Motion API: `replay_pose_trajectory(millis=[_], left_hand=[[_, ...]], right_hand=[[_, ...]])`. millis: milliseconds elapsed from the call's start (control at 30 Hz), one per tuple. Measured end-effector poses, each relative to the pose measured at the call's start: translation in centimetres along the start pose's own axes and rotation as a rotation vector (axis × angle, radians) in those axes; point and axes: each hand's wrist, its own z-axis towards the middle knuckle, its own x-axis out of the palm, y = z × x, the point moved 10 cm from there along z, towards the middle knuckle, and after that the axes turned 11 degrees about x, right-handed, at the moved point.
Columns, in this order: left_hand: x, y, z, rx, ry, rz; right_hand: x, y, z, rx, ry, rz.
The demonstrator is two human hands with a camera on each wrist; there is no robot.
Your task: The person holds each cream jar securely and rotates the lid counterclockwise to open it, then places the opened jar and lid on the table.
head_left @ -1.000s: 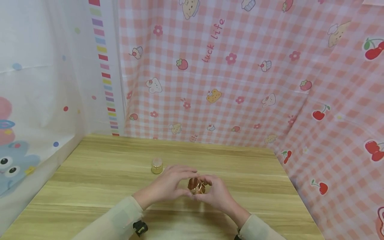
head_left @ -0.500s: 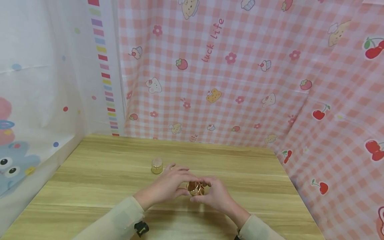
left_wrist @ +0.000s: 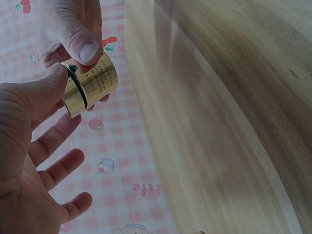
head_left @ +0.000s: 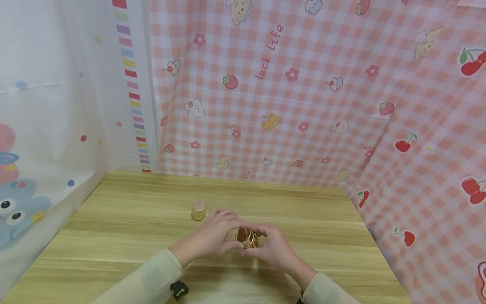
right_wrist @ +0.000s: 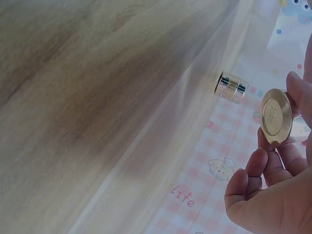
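Note:
A small shiny gold jar is held up just over the table between both hands. The left hand pinches its lid end with thumb and index finger; the other left fingers spread away in the left wrist view. The right hand grips the jar's body, which carries dark printed lettering. A dark line separates lid and body; I cannot tell how loose the lid is. The right wrist view shows the jar's round base facing the camera, while its lid end is hidden there.
Another small gold jar stands upright on the wood-grain table, beyond the left hand. A pink checked cloth hangs behind and on the right; a white printed cloth hangs on the left.
The left thumb has drawn back a little from the jar and come up against it again, the left fingers shifting slightly. The jar has dipped slightly toward me. The other jar has not moved.

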Motion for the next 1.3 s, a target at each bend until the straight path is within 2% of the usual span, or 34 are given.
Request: replay_pose_trajectory(millis=[433,500,700,800,1300], left_hand=[[0.0,0.6,0.0,-0.035,-0.025,-0.050],[0.0,0.5,0.0,-0.021,-0.024,-0.029],[0.1,-0.7,0.4,0.092,0.012,0.097],[0.2,-1.1,0.5,0.116,0.030,0.124],[0.0,-1.3,0.4,0.094,0.031,0.103]], right_hand=[[0.1,0.1,-0.1,-0.018,0.013,0.001],[0.1,0.1,0.0,-0.018,0.009,-0.003],[0.1,0.0,-0.2,-0.003,-0.002,-0.037],[0.2,0.1,-0.2,-0.003,-0.004,-0.057],[0.5,0.0,-0.3,-0.017,0.007,-0.051]])
